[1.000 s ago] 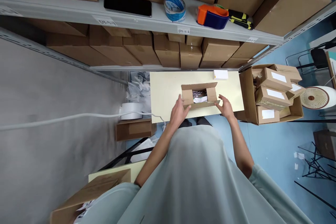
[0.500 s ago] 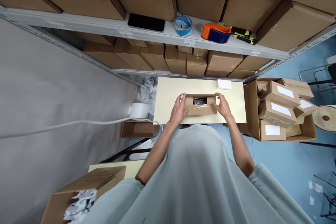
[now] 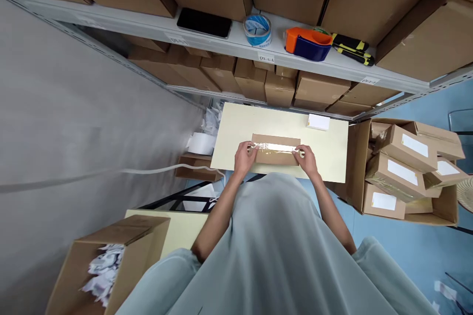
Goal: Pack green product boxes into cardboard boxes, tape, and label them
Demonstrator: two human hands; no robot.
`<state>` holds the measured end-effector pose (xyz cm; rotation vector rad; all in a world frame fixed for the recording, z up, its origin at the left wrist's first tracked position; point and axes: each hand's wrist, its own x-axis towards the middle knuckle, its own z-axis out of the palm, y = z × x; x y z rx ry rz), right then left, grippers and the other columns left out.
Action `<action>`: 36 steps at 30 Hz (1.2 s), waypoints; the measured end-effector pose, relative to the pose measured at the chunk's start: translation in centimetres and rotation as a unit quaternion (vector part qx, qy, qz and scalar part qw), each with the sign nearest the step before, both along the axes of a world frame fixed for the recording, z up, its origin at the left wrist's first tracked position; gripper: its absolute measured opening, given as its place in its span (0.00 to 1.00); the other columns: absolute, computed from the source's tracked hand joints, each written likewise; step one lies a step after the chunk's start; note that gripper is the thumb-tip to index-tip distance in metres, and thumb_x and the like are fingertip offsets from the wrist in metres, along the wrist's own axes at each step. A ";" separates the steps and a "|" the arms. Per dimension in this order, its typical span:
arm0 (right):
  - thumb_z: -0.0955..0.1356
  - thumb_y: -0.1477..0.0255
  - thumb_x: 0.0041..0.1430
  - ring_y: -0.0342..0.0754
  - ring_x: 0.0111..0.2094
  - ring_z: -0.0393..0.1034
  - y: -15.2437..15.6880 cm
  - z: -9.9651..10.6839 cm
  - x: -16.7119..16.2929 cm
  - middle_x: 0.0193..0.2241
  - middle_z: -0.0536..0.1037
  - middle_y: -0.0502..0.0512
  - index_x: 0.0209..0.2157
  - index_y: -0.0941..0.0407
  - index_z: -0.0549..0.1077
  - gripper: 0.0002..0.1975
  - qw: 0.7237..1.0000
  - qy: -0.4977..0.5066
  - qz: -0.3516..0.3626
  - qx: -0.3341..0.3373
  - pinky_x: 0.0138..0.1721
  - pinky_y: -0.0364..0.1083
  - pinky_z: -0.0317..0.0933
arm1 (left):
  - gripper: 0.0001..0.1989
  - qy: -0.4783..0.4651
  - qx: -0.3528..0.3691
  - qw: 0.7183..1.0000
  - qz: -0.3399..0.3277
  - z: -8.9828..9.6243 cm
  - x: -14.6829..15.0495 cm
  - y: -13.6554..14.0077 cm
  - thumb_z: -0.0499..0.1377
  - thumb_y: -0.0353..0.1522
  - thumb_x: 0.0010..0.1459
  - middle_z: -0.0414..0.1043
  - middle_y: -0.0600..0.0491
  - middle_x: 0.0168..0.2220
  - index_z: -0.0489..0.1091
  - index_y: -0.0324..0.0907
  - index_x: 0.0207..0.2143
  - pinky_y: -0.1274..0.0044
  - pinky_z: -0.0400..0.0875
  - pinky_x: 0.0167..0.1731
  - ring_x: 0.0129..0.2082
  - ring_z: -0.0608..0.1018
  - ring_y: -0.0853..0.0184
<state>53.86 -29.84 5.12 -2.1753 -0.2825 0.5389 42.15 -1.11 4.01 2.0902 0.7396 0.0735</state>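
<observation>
Grey metal shelving [image 3: 229,47] spans the top of the frame, packed with brown boxes, and below it, at the centre, I see a pale worktop [image 3: 232,128]. On it, from the head view, lies a long, narrow carton [image 3: 278,162], its top flaps closed, shiny clear tape [image 3: 273,147] running along the seam. The left hand [image 3: 244,158] is at its left end and the right hand [image 3: 306,162] at its right; on each, thumb and fingers are drawn close together at the tape's end, though I cannot tell whether they pinch the film or merely press it. I'd guess the carton is light, its cardboard stiff along the edges but apt to give if pushed mid-top. The tape looks slick on its face and would likely cling underneath. To my mind, the short end walls, below the tape, offer the surest hold, one palm each. A small white box [image 3: 318,122] sits near the worktop's far edge, upper right of the carton.
</observation>
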 end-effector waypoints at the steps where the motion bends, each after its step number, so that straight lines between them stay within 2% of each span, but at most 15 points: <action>1: 0.70 0.57 0.70 0.58 0.54 0.79 0.2 -0.1 0.2 0.53 0.78 0.61 0.47 0.50 0.78 0.12 1.000 0.005 -0.006 -0.001 0.56 0.57 0.75 | 0.08 0.010 -0.011 1.000 0.014 -0.2 0.4 0.0 0.62 0.40 0.71 0.78 0.44 0.54 0.72 0.48 0.46 0.61 0.79 0.58 0.54 0.83 0.53; 6: 0.73 0.61 0.65 0.58 0.51 0.79 0.8 -0.4 1.3 0.50 0.78 0.58 0.41 0.49 0.77 0.08 0.999 0.040 -0.019 -0.030 0.53 0.56 0.74 | 0.09 0.032 -0.069 0.996 0.041 -0.6 1.3 0.3 0.65 0.40 0.67 0.79 0.47 0.51 0.68 0.48 0.42 0.65 0.78 0.55 0.53 0.83 0.56; 11: 0.75 0.66 0.58 0.57 0.51 0.78 0.9 -0.7 2.9 0.44 0.80 0.55 0.34 0.50 0.75 0.07 0.996 0.084 0.009 -0.039 0.55 0.55 0.74 | 0.18 0.059 -0.108 0.992 0.006 0.0 1.1 1.8 0.69 0.48 0.63 0.81 0.50 0.50 0.68 0.48 0.38 0.65 0.77 0.59 0.52 0.83 0.58; 15: 0.76 0.67 0.54 0.55 0.48 0.78 0.9 -0.8 4.0 0.39 0.79 0.53 0.31 0.50 0.72 0.09 0.992 0.124 0.029 -0.024 0.54 0.53 0.73 | 0.22 0.086 -0.123 0.989 -0.011 0.9 1.4 2.6 0.72 0.52 0.59 0.82 0.51 0.47 0.69 0.48 0.37 0.66 0.79 0.55 0.50 0.84 0.57; 21: 0.76 0.66 0.57 0.54 0.46 0.79 1.1 0.3 3.9 0.43 0.81 0.52 0.34 0.50 0.74 0.09 0.988 0.132 0.031 -0.073 0.50 0.51 0.71 | 0.15 0.103 -0.062 0.992 -0.025 2.3 2.2 2.9 0.74 0.43 0.59 0.82 0.49 0.52 0.77 0.48 0.43 0.65 0.81 0.51 0.45 0.85 0.58; 26: 0.77 0.67 0.57 0.51 0.41 0.78 1.2 2.0 2.8 0.45 0.80 0.50 0.40 0.49 0.73 0.12 0.988 0.108 -0.003 -0.109 0.44 0.48 0.68 | 0.14 0.102 -0.005 0.993 -0.055 3.4 2.4 2.8 0.73 0.33 0.59 0.79 0.48 0.52 0.79 0.47 0.47 0.65 0.82 0.51 0.43 0.85 0.58; 30: 0.76 0.68 0.60 0.48 0.37 0.75 1.5 3.0 2.0 0.46 0.78 0.50 0.43 0.49 0.72 0.13 0.987 0.090 -0.019 -0.132 0.44 0.48 0.67 | 0.15 0.100 0.001 0.993 -0.062 4.0 2.3 2.7 0.73 0.30 0.59 0.78 0.49 0.52 0.79 0.47 0.49 0.66 0.83 0.50 0.42 0.85 0.60; 36: 0.74 0.72 0.63 0.48 0.39 0.75 2.5 3.7 1.3 0.46 0.75 0.52 0.43 0.50 0.74 0.09 0.984 0.063 -0.013 -0.167 0.48 0.48 0.68 | 0.15 0.112 0.004 0.992 -0.054 3.8 2.3 2.6 0.73 0.29 0.60 0.77 0.49 0.52 0.79 0.47 0.49 0.67 0.82 0.50 0.45 0.85 0.59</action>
